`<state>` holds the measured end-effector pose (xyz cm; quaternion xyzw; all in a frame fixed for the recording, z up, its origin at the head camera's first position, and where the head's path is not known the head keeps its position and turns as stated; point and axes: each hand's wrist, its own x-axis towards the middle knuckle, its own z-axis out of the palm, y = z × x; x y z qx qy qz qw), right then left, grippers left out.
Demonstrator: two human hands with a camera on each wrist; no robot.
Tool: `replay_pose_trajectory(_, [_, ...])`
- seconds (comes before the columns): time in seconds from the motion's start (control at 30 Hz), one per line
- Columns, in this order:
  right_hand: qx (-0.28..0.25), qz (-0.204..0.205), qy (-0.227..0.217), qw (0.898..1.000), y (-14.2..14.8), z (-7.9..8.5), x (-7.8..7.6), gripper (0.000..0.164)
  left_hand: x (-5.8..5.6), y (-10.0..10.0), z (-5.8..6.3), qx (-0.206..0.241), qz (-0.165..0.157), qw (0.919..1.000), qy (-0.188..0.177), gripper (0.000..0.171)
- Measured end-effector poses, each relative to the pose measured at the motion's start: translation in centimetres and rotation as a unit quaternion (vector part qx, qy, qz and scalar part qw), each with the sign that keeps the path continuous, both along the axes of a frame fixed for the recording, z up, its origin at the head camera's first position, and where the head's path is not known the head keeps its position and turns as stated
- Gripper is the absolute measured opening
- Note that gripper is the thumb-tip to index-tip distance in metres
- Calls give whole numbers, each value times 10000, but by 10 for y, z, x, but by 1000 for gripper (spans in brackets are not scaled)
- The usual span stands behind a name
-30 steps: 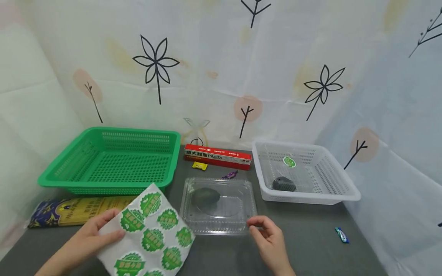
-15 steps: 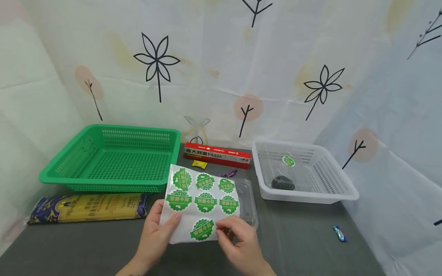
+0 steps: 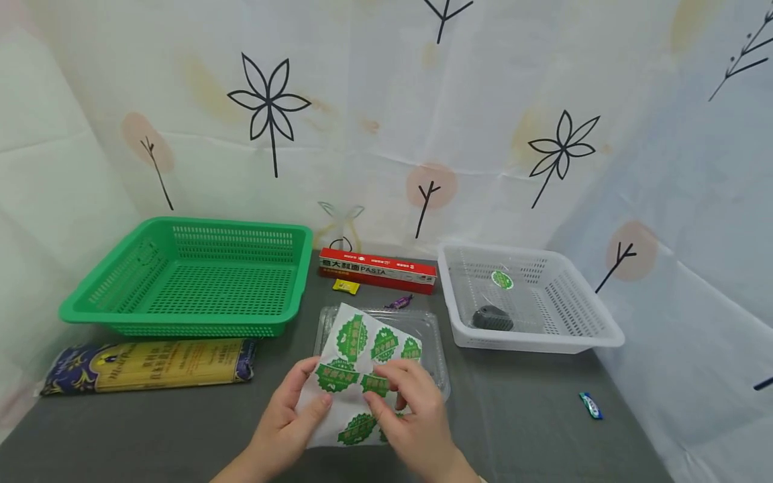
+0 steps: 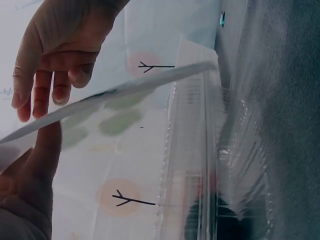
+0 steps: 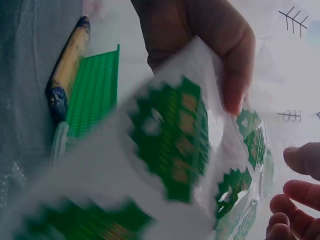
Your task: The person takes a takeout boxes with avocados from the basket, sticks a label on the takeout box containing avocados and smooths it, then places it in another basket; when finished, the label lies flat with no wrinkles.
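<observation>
While a white paper sheet of green scalloped stickers (image 3: 345,396) is held up, partly covering a clear plastic container (image 3: 436,342), the left hand (image 3: 282,421) pinches its edge; the right hand (image 3: 419,419) (thumb and forefinger narrowly parted) hovers beside the stickers. Beyond lies a long red-and-white pasta box (image 3: 377,271).

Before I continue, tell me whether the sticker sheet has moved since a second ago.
Yes: in the head view, the sticker sheet moved right, away from the yellow packet.
</observation>
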<state>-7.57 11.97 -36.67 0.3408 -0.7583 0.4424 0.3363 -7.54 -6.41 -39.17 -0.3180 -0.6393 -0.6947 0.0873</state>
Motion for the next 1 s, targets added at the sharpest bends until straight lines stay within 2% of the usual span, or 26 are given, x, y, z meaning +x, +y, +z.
replay_pose_trajectory(0.13, [-17, -62, -116, 9999, 3, 4, 0, 33, 0, -6, 3, -790, -438, 9945, 525, 47])
replay_pose_trajectory(0.2, [42, -16, -219, 9998, 3, 4, 1, 33, -1, -9, 3, -897, -872, 9892, 766, 49])
replay_pose_trajectory(0.33, [15, 273, -312, 9991, 4, 1, 2, 23, -3, -14, 3, -1081, -1178, 9784, 1307, 53])
replay_pose_trajectory(0.43, [-216, 582, -145, 9980, 5, 0, 1, 16, -3, -16, 5, -1116, -1385, 9752, 1319, 54])
replay_pose_trajectory(0.53, [-555, 799, 127, 9952, 6, 0, -1, 16, -1, -18, 7, -1089, -1599, 9743, 1155, 54])
replay_pose_trajectory(0.6, [-861, 859, 250, 9923, 7, -1, -2, 18, 0, -20, 8, -1100, -1613, 9752, 1043, 54])
replay_pose_trajectory(0.67, [-1212, 791, 327, 9889, 10, -3, -3, 18, 2, -24, 7, -1092, -1534, 9765, 1045, 55])
replay_pose_trajectory(0.73, [-1612, 775, 375, 9832, 16, -9, -5, 21, 5, -29, 6, -1118, -1326, 9800, 980, 55])
replay_pose_trajectory(0.83, [-2090, 670, 413, 9747, 26, -19, -9, 21, 10, -40, 5, -1194, -1010, 9856, 642, 52])
replay_pose_trajectory(0.97, [-2438, 672, 414, 9666, 35, -20, -13, 19, 16, -61, 5, -819, -979, 9918, -112, 50])
replay_pose_trajectory(1.0, [-2499, 693, 415, 9649, 36, -19, -13, 19, 17, -68, 4, -713, -878, 9934, -189, 51])
